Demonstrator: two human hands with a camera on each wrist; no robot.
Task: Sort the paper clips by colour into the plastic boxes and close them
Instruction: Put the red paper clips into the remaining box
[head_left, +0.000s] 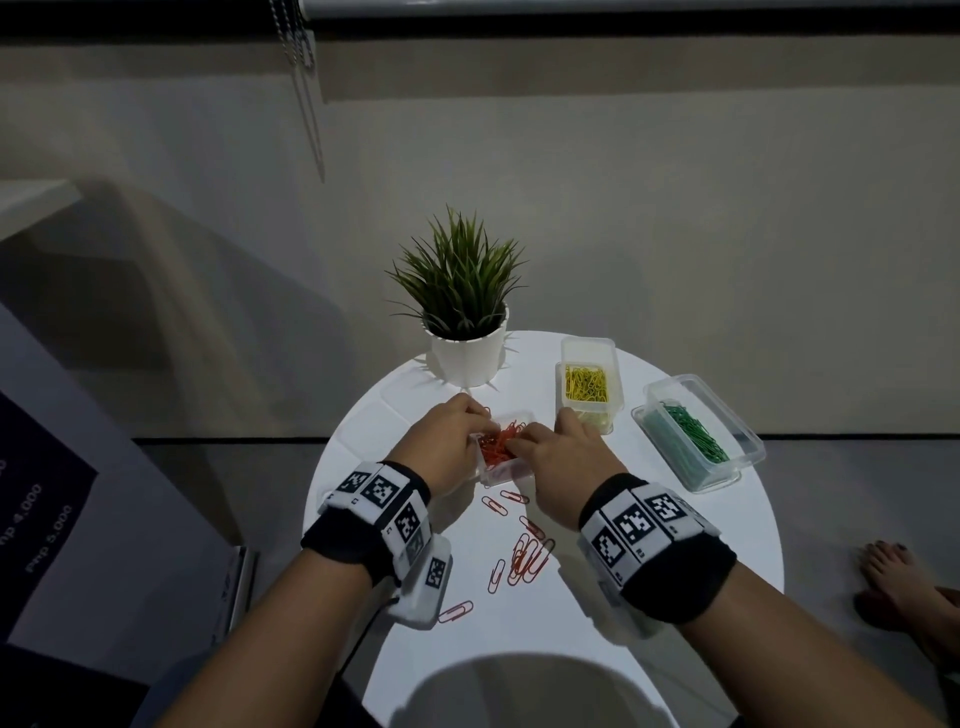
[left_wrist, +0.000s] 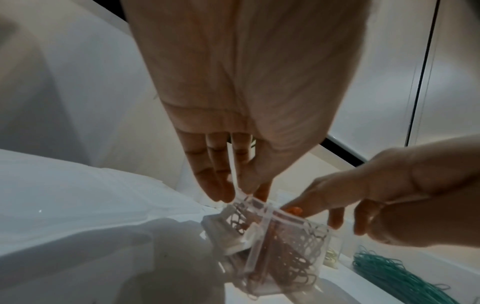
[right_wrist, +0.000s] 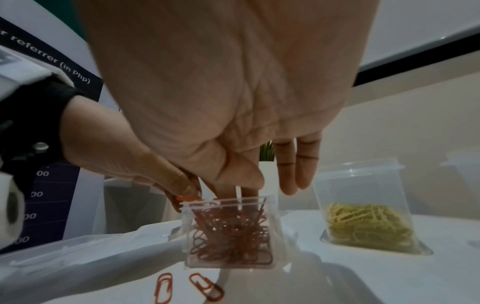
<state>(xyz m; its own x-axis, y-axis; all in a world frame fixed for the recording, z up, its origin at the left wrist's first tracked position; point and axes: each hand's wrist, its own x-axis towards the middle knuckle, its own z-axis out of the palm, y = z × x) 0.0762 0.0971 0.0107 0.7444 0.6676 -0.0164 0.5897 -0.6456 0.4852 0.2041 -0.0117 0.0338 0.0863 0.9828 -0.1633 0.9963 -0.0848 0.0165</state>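
Round white table (head_left: 675, 597) with a potted green plant (head_left: 462, 306) at its far edge. Behind the plant, a beige wall (head_left: 675, 208); a beaded blind cord (head_left: 306, 104) hangs upper left. A dark printed banner (head_left: 41, 499) stands left of the table. Dim lighting.

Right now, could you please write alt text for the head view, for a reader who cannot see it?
Both hands, left hand and right hand, meet over a clear box of red paper clips on a round white table. More loose red clips lie nearer the person; open boxes of yellow clips and green clips and a potted plant stand beyond.
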